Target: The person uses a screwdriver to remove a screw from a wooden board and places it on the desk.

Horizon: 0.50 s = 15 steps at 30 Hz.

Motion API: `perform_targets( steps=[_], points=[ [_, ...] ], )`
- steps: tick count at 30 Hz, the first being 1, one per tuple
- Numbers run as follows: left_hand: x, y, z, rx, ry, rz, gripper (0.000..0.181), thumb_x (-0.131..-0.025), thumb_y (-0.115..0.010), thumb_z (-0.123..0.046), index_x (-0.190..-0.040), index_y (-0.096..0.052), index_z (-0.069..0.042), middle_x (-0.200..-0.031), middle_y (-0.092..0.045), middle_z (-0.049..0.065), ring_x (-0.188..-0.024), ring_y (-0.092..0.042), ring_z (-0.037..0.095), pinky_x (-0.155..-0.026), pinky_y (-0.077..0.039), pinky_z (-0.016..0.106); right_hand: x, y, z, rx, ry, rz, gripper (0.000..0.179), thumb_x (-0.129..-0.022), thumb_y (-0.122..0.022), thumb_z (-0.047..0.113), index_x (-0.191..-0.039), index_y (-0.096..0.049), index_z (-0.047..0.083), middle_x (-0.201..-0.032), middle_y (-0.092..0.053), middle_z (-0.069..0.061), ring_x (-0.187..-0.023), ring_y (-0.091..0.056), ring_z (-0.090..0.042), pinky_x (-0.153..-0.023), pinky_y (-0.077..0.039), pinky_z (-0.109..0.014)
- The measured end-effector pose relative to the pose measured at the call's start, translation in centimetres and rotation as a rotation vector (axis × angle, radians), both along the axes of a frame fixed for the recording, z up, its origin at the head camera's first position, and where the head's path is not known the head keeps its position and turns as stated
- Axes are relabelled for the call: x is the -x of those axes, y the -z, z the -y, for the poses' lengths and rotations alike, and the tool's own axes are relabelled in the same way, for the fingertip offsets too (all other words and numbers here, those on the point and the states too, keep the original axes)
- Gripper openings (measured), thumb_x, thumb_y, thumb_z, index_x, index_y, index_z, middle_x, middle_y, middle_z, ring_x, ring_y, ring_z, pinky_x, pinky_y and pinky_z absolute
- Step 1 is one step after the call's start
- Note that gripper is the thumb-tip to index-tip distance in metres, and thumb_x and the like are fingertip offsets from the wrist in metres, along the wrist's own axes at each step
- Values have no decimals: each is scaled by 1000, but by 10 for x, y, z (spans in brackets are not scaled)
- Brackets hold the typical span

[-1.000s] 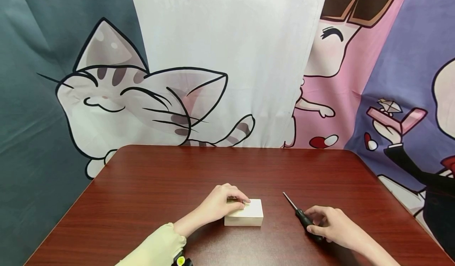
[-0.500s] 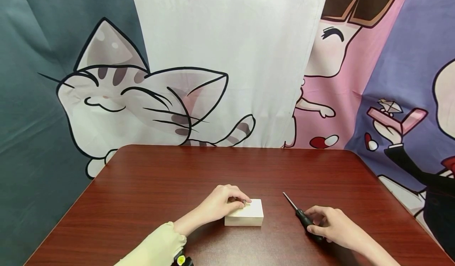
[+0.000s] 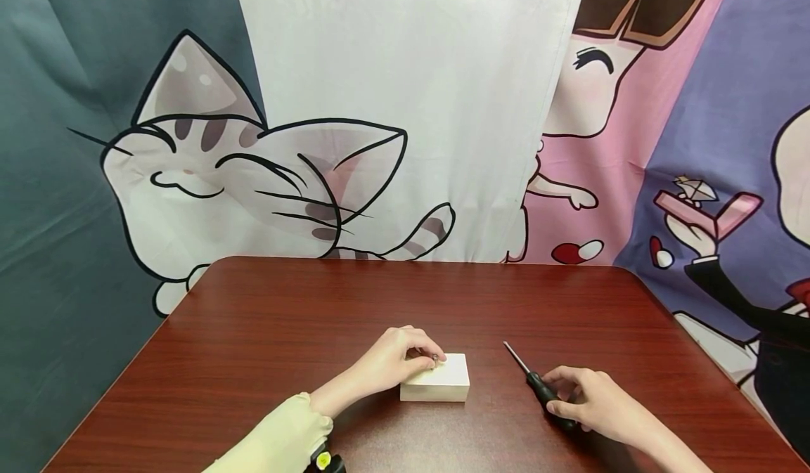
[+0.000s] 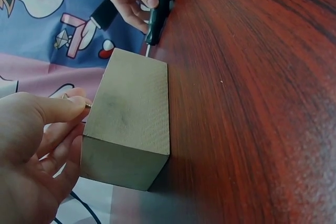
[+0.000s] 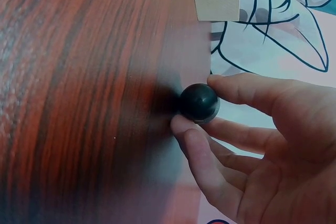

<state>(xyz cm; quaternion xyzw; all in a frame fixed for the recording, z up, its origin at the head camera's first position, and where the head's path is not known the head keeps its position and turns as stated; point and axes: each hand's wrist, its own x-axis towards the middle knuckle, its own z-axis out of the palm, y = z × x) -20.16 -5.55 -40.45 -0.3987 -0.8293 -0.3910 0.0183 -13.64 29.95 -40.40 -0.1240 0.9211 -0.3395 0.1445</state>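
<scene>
A pale wooden block (image 3: 436, 391) lies on the table, its top partly covered by my left hand (image 3: 395, 362). Thumb and fingertips of that hand pinch a small metal screw (image 4: 87, 106) at the block's top face; most of the screw is hidden by the fingers. My right hand (image 3: 591, 401) holds a screwdriver (image 3: 538, 387) by its black handle, thumb on one side and fingers on the other. The shaft slants away to the far left, apart from the block. In the right wrist view only the round handle end (image 5: 199, 102) shows.
Beneath everything is a reddish-brown wooden table (image 3: 316, 304) with rounded far corners. A cloth backdrop (image 3: 405, 72) printed with a cartoon cat and figures hangs behind it. A black strap device with a yellow dot (image 3: 323, 460) sits at the left wrist.
</scene>
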Motion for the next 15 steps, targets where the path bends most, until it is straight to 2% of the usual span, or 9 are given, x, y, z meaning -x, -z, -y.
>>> perform_targets(
  steps=[5, 15],
  points=[
    [0, 1, 0, 0, -11, -6, 10, -87, -74, -14, -96, -78, -18, -92, -76, -7, -83, -58, 4, -73, -51, 25, -1, 1, 0, 7, -3, -12, 40, -85, -76, 25, -117, -64, 4, -80, -60, -4, -55, -54, -5, -46, -50, -26],
    [1, 5, 0, -40, -4, 11, 11, -87, -74, -12, -96, -77, -17, -91, -76, -5, -82, -58, 3, -74, -51, 20, -1, 0, 1, 5, 0, -14, 40, -85, -76, 25, -117, -64, 4, -81, -61, -4, -54, -54, -6, -46, -50, -26]
  ],
)
